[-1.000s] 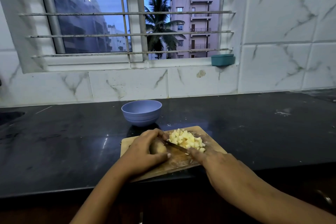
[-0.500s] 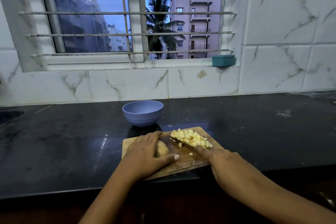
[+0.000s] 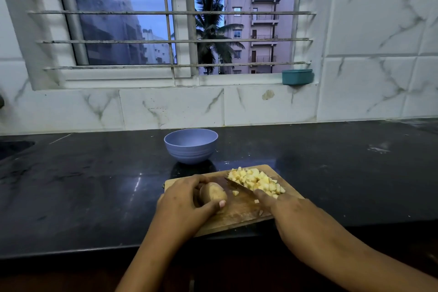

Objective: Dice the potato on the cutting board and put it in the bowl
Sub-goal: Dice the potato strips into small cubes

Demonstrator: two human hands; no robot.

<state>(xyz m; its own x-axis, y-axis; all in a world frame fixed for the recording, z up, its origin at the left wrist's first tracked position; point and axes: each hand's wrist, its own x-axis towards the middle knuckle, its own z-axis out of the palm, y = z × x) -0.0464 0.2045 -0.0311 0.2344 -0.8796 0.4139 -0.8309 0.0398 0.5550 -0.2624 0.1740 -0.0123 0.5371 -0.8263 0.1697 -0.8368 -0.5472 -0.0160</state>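
Observation:
A wooden cutting board [image 3: 239, 214] lies on the black counter near its front edge. My left hand [image 3: 182, 208] grips an uncut potato piece [image 3: 213, 193] at the board's left side, thumb under its near end. My right hand [image 3: 284, 208] holds a knife [image 3: 239, 186] whose blade lies flat against the left side of a heap of diced potato [image 3: 256, 181] at the board's far right. A few loose cubes lie near the blade. The blue bowl [image 3: 190, 146] stands just behind the board; its inside is not visible.
The black counter [image 3: 94, 185] stretches left and right of the board. A tiled wall and a barred window rise behind it. A small teal container [image 3: 297, 77] sits on the window sill. A dark recess [image 3: 14, 148] lies at the far left.
The knife has moved from beside the potato piece to the right, pushing the diced heap toward the board's far right. My left hand and the potato piece have stayed in place.

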